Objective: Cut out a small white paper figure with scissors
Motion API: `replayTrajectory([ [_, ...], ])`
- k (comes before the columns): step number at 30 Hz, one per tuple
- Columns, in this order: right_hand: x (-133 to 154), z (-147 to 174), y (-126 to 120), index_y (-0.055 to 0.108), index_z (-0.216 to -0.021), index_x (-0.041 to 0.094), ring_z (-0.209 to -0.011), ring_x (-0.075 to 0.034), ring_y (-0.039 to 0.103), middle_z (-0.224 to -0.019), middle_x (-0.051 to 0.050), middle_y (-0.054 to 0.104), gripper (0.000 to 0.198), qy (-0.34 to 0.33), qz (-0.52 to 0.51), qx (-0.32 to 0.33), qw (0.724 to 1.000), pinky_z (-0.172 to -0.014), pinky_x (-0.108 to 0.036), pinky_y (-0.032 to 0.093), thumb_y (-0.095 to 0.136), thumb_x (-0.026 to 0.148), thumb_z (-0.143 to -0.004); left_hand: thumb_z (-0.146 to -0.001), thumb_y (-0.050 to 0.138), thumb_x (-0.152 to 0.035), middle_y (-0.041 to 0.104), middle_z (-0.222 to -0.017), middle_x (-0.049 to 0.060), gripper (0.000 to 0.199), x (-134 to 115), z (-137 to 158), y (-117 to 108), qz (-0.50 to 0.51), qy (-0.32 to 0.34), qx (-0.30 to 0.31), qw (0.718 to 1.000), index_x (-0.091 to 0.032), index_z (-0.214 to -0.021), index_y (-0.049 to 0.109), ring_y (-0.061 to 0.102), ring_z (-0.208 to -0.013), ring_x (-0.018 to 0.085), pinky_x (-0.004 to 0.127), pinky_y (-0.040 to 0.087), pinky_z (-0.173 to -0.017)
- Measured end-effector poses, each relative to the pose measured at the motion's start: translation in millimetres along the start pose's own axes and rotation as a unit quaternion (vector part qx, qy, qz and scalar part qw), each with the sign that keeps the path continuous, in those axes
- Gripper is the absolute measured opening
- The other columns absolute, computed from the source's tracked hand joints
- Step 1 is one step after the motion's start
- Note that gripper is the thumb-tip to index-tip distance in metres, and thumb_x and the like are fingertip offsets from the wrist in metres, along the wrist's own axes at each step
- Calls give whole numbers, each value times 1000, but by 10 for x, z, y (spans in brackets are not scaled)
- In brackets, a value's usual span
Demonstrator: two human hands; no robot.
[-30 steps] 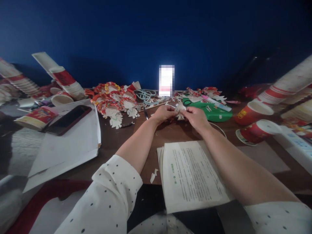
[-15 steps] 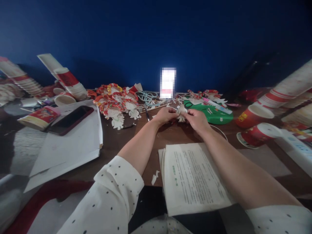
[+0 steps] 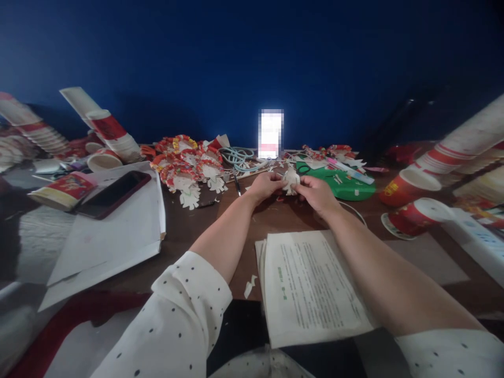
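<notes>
Between my two hands is a small white paper cutout (image 3: 291, 181) with notched edges. My left hand (image 3: 266, 187) pinches its left side with closed fingers. On the other side, the fingers of my right hand (image 3: 315, 193) are closed on its right edge. Scissors (image 3: 303, 169) with dark handles lie just behind, by a green sheet (image 3: 348, 191). In front of my hands rests a stack of printed pages (image 3: 311, 283). Small white paper scraps (image 3: 249, 287) lie to the left of the pages.
Left of my hands is a heap of red-and-white paper pieces (image 3: 187, 163). A dark phone (image 3: 116, 194) lies on white sheets (image 3: 98, 241). Paper cups (image 3: 419, 218) and stacked cups stand on both sides. A lit screen (image 3: 270, 131) stands at the back, near a coiled cable (image 3: 238, 157).
The white paper cutout has turned slightly and now shows more of its spread, notched face between my fingers. Both hands stay in nearly the same place.
</notes>
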State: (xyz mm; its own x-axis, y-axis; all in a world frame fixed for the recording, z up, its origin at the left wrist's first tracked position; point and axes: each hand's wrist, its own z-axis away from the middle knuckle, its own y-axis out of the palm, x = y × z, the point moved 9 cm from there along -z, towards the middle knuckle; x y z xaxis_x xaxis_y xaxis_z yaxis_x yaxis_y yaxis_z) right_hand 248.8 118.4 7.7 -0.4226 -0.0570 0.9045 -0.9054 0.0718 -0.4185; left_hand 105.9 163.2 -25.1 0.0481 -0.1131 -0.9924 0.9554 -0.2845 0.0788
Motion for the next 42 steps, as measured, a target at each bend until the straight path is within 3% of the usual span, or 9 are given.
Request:
replayTrajectory([
  [12, -38, -20, 38, 71, -83, 20, -52, -15, 54, -65, 1, 66, 26, -10, 2, 21, 1000, -54, -28, 42, 71, 44, -71, -76, 81, -14, 60, -61, -4, 21, -19, 11, -4, 22, -4, -10, 1000, -13, -73, 60, 56, -55, 7, 23, 49, -63],
  [19, -16, -52, 39, 72, -86, 19, -60, -17, 55, -67, 0, 66, 31, -57, 22, 11, 998, -59, -29, 44, 70, 47, -73, -76, 81, -16, 62, -62, -3, 20, 16, -17, -4, 41, 7, 5, 999, -13, -73, 61, 57, -55, 7, 21, 47, -60],
  [25, 6, -30, 74, 70, -85, 19, -61, -18, 58, -70, -1, 69, 28, -68, 35, 14, 997, -60, -30, 46, 68, 46, -77, -77, 77, -18, 61, -61, -3, 17, -27, -15, -28, -1, 28, -6, 1000, -13, -73, 62, 56, -55, 8, 21, 44, -58],
  [31, -33, -58, -6, 72, -88, 19, -67, -21, 64, -76, -5, 73, 39, -91, 1, -47, 995, -63, -31, 50, 67, 56, -81, -75, 79, -21, 59, -60, -4, 18, -65, 14, -27, -48, 30, -8, 998, -13, -73, 63, 53, -55, 8, 22, 44, -58],
  [36, -67, -92, -104, 75, -89, 18, -71, -22, 66, -79, -6, 75, 37, -89, -7, -94, 991, -68, -34, 52, 69, 53, -78, -77, 79, -21, 62, -62, -2, 17, -47, 14, 23, -49, 34, 18, 998, -13, -76, 64, 56, -55, 9, 22, 45, -59],
  [42, 10, -74, -141, 75, -82, 17, -69, -20, 63, -74, -5, 74, 30, -96, 24, -103, 990, -69, -32, 49, 68, 46, -78, -77, 79, -18, 64, -64, -1, 14, -10, -40, -2, -66, 41, 5, 997, -12, -77, 66, 57, -58, 9, 24, 48, -64],
])
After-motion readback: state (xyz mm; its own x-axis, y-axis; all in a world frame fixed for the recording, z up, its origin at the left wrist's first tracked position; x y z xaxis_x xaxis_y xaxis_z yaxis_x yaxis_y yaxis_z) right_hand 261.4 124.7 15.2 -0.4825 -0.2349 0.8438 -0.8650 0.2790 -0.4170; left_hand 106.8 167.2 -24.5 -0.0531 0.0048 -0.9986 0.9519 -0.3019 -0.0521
